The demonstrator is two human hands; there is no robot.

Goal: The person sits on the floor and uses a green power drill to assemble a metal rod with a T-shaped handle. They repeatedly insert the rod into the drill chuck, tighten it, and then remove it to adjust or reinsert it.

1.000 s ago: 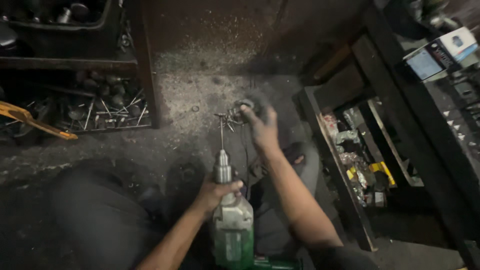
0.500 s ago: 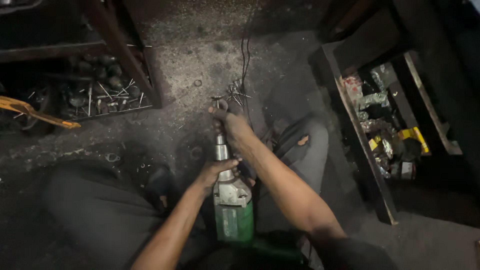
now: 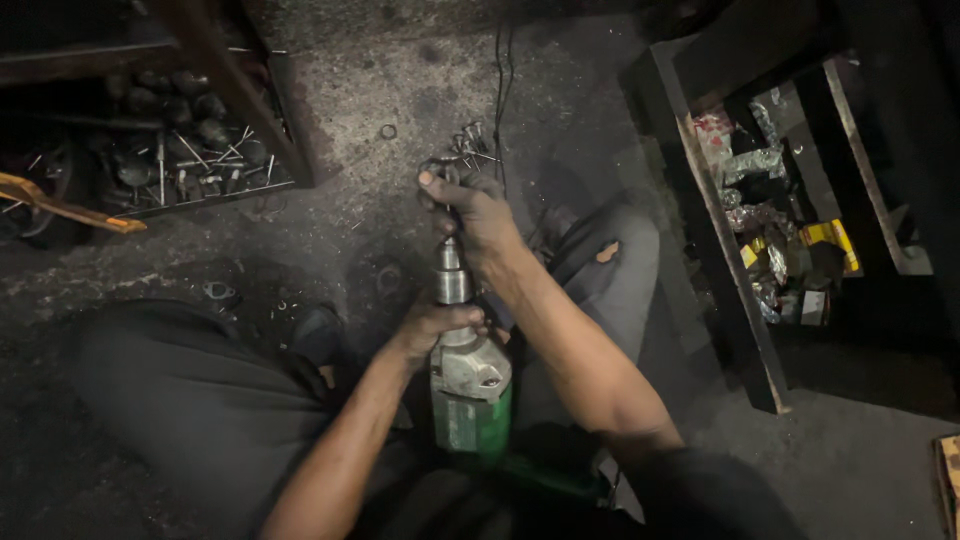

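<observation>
A green and grey power drill (image 3: 470, 390) points away from me, held above my lap over a dark, gritty floor. My left hand (image 3: 432, 325) grips it just behind the metal chuck (image 3: 450, 278). My right hand (image 3: 475, 215) is wrapped around the front of the chuck and the bit, with a small metal piece pinched at the fingertips; I cannot tell what it is. A small heap of metal bits (image 3: 470, 145) lies on the floor just beyond my right hand.
A dark wooden tray (image 3: 215, 165) with several bolts and rods sits at the upper left, with an orange handle (image 3: 70, 208) beside it. A black box (image 3: 790, 235) of wrapped small parts stands at the right. A thin cable (image 3: 500, 70) runs away across the floor.
My right hand came back from the heap of bits on the floor and closed over the drill's chuck. The left hand kept its grip on the drill.
</observation>
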